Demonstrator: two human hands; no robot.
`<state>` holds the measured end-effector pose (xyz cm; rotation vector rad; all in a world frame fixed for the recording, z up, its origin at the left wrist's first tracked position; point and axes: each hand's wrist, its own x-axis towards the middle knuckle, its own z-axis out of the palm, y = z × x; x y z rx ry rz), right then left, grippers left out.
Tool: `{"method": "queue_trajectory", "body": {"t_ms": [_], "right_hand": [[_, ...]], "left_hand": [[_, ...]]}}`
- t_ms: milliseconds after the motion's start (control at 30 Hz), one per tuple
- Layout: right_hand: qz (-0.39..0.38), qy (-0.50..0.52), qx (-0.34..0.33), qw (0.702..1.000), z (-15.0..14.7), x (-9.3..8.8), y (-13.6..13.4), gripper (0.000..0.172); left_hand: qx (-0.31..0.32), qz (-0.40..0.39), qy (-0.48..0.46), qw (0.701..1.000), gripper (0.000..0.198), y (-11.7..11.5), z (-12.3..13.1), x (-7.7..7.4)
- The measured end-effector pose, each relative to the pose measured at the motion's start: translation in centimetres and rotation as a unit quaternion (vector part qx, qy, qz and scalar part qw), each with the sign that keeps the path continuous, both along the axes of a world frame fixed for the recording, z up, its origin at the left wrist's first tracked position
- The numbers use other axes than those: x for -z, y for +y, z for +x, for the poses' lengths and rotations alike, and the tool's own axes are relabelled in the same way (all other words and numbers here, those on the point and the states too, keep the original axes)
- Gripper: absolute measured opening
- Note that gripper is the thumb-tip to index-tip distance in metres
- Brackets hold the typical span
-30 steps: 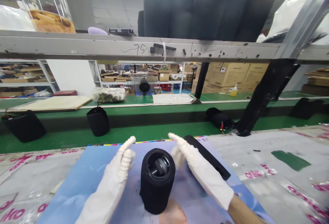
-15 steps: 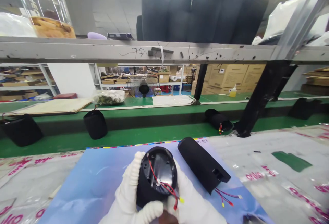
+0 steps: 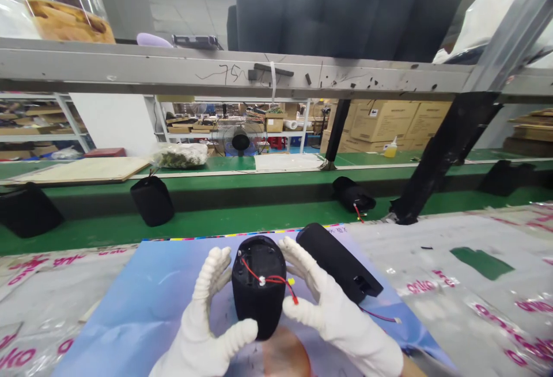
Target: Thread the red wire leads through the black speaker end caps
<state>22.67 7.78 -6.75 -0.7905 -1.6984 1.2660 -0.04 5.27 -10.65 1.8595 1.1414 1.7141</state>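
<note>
A black fabric-covered cylinder (image 3: pixel 258 299) stands upright on a blue printed sheet (image 3: pixel 142 296), with red wires and a yellow tip coming out of its top end. My left hand (image 3: pixel 207 322) in a white glove cups its left side, thumb against the lower front. My right hand (image 3: pixel 332 308), also gloved, cups its right side, thumb touching the body. A second black cylinder (image 3: pixel 337 261) lies on its side just right of my right hand, thin wires trailing from its near end.
A green conveyor belt (image 3: pixel 242 218) runs across behind the sheet, carrying several black cylinders (image 3: pixel 152 200). A grey metal shelf (image 3: pixel 173 68) overhead holds tall black rolls. A black slanted post (image 3: pixel 436 158) stands at right. Printed plastic film (image 3: pixel 475 285) covers the table.
The cylinder was turned over so the wired end faces up, lifted in both hands, and now stands on the sheet again with my hands loosened around its sides.
</note>
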Motion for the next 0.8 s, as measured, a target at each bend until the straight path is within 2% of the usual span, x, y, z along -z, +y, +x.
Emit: {"method": "queue_trajectory", "body": {"t_ms": [100, 200, 267, 367, 433, 500, 633, 733, 800], "right_hand": [[-0.005, 0.021, 0.040, 0.999, -1.3, -1.1, 0.9, 0.070], [-0.021, -0.003, 0.107, 0.994, -3.1, -2.7, 1.6, 0.061], [-0.027, -0.024, 0.116, 0.993, -3.8, -3.5, 1.8, 0.058], [-0.025, -0.045, 0.109, 0.993, -4.4, -4.1, 1.7, 0.052], [-0.023, -0.052, 0.115, 0.992, -4.7, -4.0, 1.6, 0.048], [-0.010, -0.063, 0.128, 0.990, -5.1, -3.8, 1.4, 0.044], [0.064, -0.124, 0.148, 0.979, -5.6, -4.0, 1.3, 0.041], [0.085, -0.162, 0.128, 0.975, -4.4, -4.4, 0.6, 0.047], [0.094, -0.155, 0.132, 0.975, -2.6, -3.8, -0.7, 0.053]], "left_hand": [[0.009, 0.031, 0.016, 0.999, 0.082, 0.8, 0.8, -0.1], [0.004, 0.070, 0.007, 0.998, 0.084, 0.6, 0.4, -0.4], [-0.022, 0.143, 0.029, 0.989, 0.067, -0.2, -0.4, -0.9], [-0.061, 0.237, 0.163, 0.956, 0.037, -1.3, -1.3, -1.8], [-0.053, 0.222, 0.219, 0.949, 0.028, -1.5, -1.1, -2.5], [-0.027, 0.179, 0.226, 0.957, 0.021, -1.1, -0.4, -3.3], [0.006, 0.125, 0.262, 0.957, 0.010, -0.1, 0.6, -5.8], [0.044, 0.134, 0.331, 0.933, 0.015, 0.3, 0.3, -8.3], [0.073, 0.152, 0.366, 0.915, 0.022, 0.6, 0.0, -9.6]]}}
